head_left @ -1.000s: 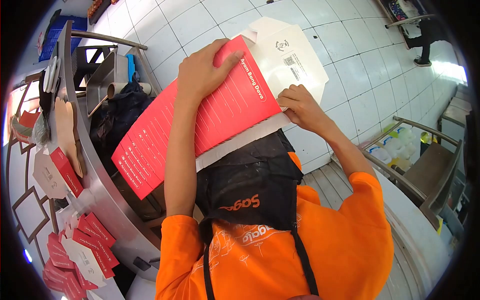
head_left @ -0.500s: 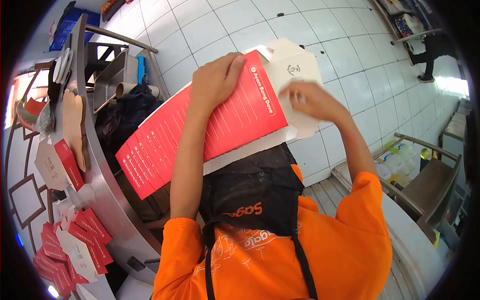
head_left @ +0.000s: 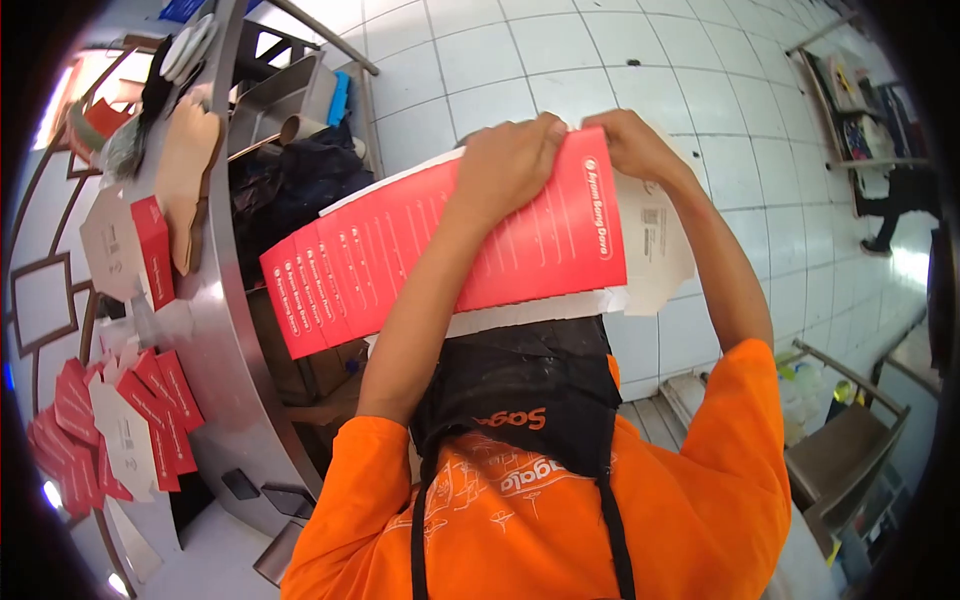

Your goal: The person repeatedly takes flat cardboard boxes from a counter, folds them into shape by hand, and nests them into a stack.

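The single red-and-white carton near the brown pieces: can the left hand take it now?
Probably not directly: the left hand holds the red cardboard, and the carton lies apart, to the left.

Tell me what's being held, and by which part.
Overlapping red-and-white cartons: the left hand holds them over their far edge. The right hand is at their far right corner; its grip is unclear.

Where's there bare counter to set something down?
Left of the held red printed cardboard, the shiny grey metal counter is bare between heaped red-and-white cardboard cartons and its near edge. It's crowded under that heap and farther up, under light-brown sheets.
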Motion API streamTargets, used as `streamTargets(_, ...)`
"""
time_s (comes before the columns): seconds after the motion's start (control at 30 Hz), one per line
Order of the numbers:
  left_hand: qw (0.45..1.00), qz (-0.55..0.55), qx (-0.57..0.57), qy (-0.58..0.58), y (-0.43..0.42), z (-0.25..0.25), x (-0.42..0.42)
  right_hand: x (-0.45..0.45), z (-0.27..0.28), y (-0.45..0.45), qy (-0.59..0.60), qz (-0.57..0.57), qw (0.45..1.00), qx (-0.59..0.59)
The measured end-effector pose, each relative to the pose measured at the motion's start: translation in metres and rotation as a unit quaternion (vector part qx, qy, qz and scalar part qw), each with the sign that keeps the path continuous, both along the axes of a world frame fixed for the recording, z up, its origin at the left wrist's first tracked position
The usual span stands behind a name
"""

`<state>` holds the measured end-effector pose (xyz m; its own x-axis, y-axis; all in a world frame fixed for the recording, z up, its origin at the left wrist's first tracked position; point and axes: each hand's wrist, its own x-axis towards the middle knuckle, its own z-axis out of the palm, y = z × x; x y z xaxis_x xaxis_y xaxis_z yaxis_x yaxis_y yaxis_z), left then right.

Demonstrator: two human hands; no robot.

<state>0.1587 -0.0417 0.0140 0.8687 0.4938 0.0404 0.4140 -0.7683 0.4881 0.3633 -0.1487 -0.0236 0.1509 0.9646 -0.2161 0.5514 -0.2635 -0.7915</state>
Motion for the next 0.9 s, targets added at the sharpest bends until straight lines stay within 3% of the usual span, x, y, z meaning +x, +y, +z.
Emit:
streamTargets(0.2,1.0,0.0,0.0,-0.016,0.003,-0.008,0.0,-0.006,-0.018,-0.005,0.009,-0.021,0.996,0.09)
streamTargets(0.5,1.0,-0.002,-0.007,-0.002,0.005,-0.011,0.0,-0.023,-0.026,-0.003,0.156,-0.088,0.98,0.085)
streamTargets(0.7,1.0,-0.004,-0.015,-0.003,0.004,-0.009,0.0,-0.011,-0.014,0.0,-0.028,-0.03,0.998,0.044)
streamTargets(0.8,1.0,0.0,-0.012,-0.019,0.003,-0.008,0.002,-0.012,0.014,0.002,-0.072,-0.022,0.996,-0.043)
streamTargets(0.9,1.0,0.004,0.008,-0.025,0.003,-0.009,-0.002,-0.016,0.019,0.003,-0.036,-0.026,0.998,-0.052)
